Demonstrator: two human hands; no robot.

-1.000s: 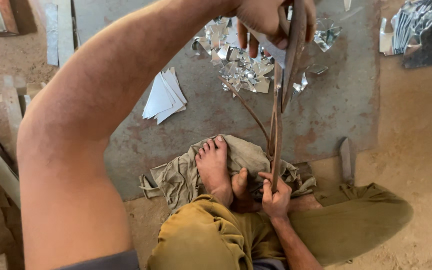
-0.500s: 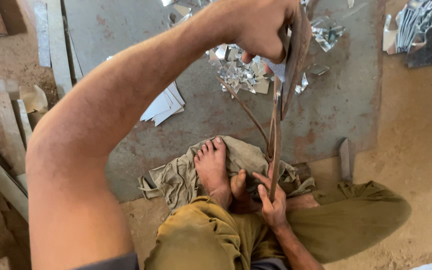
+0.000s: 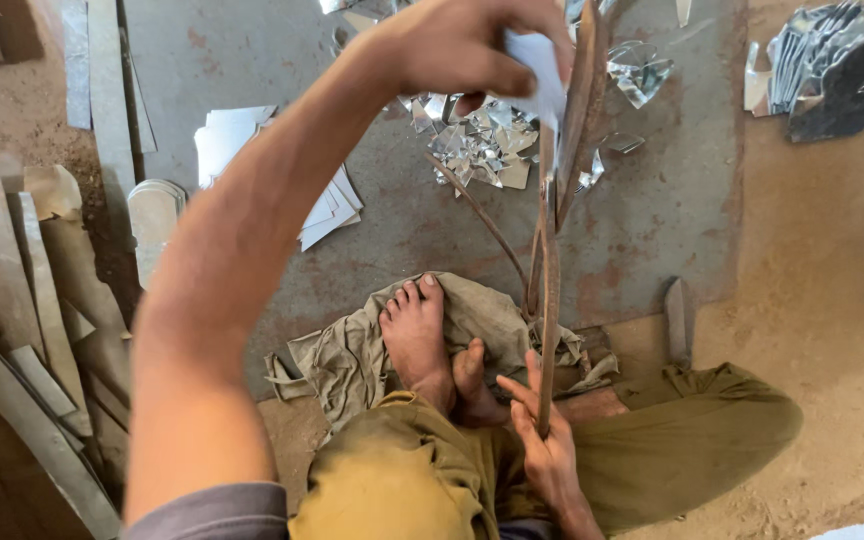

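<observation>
Standing almost upright, the long rusty shears (image 3: 552, 250) run lengthwise from the lap up toward the camera, brown blades meeting at the top. Right hand (image 3: 544, 440) grasps the lower handle, fingers curled round it. Left hand (image 3: 472, 45) pinches a small pale metal sheet (image 3: 537, 70) against the blades, above shiny scraps (image 3: 477, 145) on the grey slab (image 3: 652, 220).

Left hand (image 3: 472, 45) raised, fingers pinched; right hand (image 3: 542, 440) gripping low.
</observation>
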